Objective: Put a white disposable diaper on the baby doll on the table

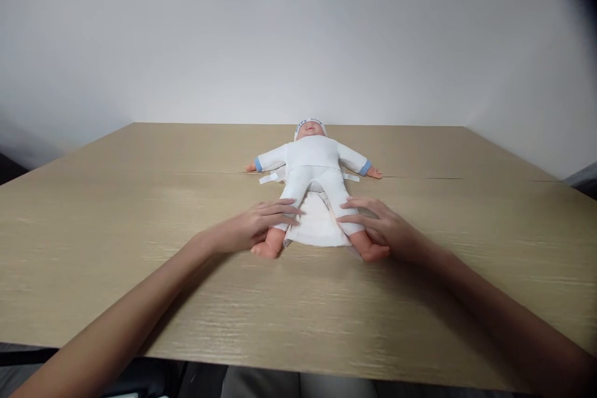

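A baby doll (311,165) in a white suit with blue cuffs and a white cap lies on its back on the wooden table (140,230), head away from me, arms spread. A white diaper (317,227) is spread flat under its hips and between its legs, its tabs showing at the waist. My left hand (259,227) rests on the doll's leg on the left side, fingers stretched flat. My right hand (382,227) lies on the other leg, fingers extended over the shin near the bare foot. Neither hand grips anything.
A plain white wall panel (186,43) stands right behind the table's far edge. A thin seam (443,178) runs across the tabletop at the doll's arms. The near table edge is close to my body.
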Available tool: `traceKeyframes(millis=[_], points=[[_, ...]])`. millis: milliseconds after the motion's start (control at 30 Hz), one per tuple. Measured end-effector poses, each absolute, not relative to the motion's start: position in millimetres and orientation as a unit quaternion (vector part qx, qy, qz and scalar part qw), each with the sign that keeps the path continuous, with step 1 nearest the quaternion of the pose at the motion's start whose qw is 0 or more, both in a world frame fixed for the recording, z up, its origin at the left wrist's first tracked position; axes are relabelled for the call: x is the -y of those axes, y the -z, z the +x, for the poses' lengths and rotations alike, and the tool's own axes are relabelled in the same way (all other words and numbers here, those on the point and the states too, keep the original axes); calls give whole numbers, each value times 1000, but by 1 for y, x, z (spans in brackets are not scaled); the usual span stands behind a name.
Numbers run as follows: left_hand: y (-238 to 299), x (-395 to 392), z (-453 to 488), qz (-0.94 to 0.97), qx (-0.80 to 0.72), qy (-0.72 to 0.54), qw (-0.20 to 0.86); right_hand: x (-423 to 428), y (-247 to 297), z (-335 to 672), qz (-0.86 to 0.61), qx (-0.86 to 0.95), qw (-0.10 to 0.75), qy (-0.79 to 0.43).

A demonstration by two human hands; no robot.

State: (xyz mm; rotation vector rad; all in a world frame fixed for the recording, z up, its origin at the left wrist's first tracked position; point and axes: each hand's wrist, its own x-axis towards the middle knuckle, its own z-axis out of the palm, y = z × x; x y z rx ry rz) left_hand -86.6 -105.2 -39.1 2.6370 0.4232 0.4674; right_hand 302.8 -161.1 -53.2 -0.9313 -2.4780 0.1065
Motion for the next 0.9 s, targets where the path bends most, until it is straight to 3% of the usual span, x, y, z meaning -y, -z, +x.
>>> traceKeyframes(millis=[233,567,767,900], points=[[18,121,-75,928,-208,-177,253,161,36,304,-364,881,253,-166],[29,153,-31,919,-368,-143,21,203,42,244,-464,861,190,80],[14,134,-32,887,-386,-233,95,182,30,239,-498,839,203,77],[-8,105,-25,851,-394,-320,133,145,10,249,-483,822,301,-37]])
